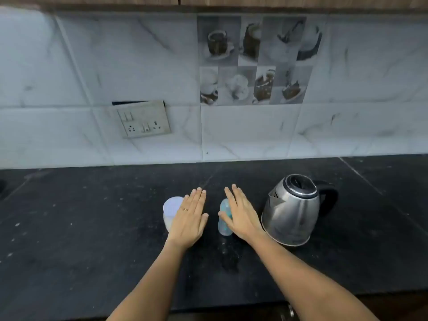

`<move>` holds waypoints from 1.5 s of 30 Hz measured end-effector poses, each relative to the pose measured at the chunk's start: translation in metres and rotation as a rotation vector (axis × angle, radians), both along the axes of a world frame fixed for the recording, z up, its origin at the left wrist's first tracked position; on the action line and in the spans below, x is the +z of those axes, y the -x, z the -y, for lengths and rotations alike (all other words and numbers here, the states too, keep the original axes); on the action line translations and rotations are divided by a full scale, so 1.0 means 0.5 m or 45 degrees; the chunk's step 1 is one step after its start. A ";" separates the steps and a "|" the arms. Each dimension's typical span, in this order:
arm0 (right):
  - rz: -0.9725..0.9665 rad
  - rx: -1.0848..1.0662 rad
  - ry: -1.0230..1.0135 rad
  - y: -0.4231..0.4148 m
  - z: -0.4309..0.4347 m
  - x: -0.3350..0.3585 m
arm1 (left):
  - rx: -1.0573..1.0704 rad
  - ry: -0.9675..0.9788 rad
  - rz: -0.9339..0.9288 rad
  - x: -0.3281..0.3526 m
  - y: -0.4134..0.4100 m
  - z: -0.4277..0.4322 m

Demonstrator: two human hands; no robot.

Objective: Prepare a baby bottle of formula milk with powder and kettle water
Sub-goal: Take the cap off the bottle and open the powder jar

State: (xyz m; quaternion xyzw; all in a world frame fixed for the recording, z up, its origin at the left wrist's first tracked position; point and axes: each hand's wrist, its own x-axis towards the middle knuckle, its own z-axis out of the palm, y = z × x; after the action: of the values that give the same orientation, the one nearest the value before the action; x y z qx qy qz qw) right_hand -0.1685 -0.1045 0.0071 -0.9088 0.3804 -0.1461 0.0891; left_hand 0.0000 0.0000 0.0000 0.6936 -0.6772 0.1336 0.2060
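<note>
A small clear baby bottle with a bluish cap stands upright on the black counter. My right hand is held flat, palm down, just right of and partly over the bottle, holding nothing. A white lidded container, likely the powder, stands to the left. My left hand, with a ring on one finger, hovers flat over the container's right side, fingers together and extended. A steel kettle with a black handle and closed lid sits right of the bottle, spout pointing left.
A marble-tiled wall backs the counter, with a switch and socket plate at the left. The counter's front edge runs along the bottom. A dark object shows at the far left edge.
</note>
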 end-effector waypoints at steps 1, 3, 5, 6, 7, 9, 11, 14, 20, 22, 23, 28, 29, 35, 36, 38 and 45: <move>-0.011 -0.001 -0.003 -0.002 -0.001 -0.004 | 0.012 -0.010 -0.023 -0.010 0.004 -0.003; -0.032 -0.024 0.026 -0.003 -0.003 -0.009 | 0.026 -0.063 -0.087 -0.023 0.014 -0.013; -0.070 -0.028 0.043 -0.007 -0.005 -0.013 | 0.042 -0.116 -0.120 -0.043 0.025 -0.022; -0.077 -0.023 0.048 -0.010 -0.008 -0.012 | 0.038 -0.148 -0.137 -0.051 0.028 -0.024; -0.072 -0.019 0.051 -0.012 -0.007 -0.011 | 0.041 -0.152 -0.157 -0.056 0.030 -0.025; -0.066 -0.011 0.039 -0.013 -0.003 -0.003 | 0.050 -0.162 -0.212 -0.060 0.037 -0.026; -0.029 0.010 0.043 -0.010 -0.004 0.003 | 0.053 -0.167 -0.288 -0.059 0.046 -0.029; 0.080 0.044 0.011 0.005 -0.014 0.016 | 0.001 -0.173 -0.438 -0.055 0.058 -0.036; 0.171 0.171 0.019 0.057 -0.071 0.030 | -0.019 -0.198 -0.743 -0.073 0.103 -0.073; 0.170 0.191 0.011 0.074 -0.099 0.027 | -0.023 -0.217 -0.853 -0.083 0.124 -0.085; 0.156 0.202 0.007 0.080 -0.112 0.025 | -0.042 -0.213 -0.924 -0.086 0.135 -0.089; 0.064 0.188 -0.066 0.094 -0.149 0.011 | -0.027 -0.107 -1.266 -0.087 0.189 -0.103; 0.056 0.177 -0.089 0.094 -0.151 0.011 | -0.007 -0.085 -1.299 -0.088 0.194 -0.104; -0.199 0.132 -0.083 0.085 -0.154 0.032 | 0.005 -0.061 -1.430 -0.086 0.212 -0.111; -0.302 0.109 -0.039 0.079 -0.152 0.039 | -0.007 -0.055 -1.437 -0.089 0.213 -0.114; -0.469 0.099 0.038 0.067 -0.149 0.052 | -0.043 -0.044 -1.453 -0.097 0.212 -0.118; -0.588 0.672 0.077 0.075 -0.109 0.108 | -0.089 -0.120 -1.430 -0.100 0.197 -0.117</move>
State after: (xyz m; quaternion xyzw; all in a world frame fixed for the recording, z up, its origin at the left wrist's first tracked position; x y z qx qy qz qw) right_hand -0.2060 -0.0503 0.0610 -0.9871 0.1382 0.0801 0.0085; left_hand -0.0984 0.0584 -0.0499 0.6438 -0.4915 -0.2932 0.5079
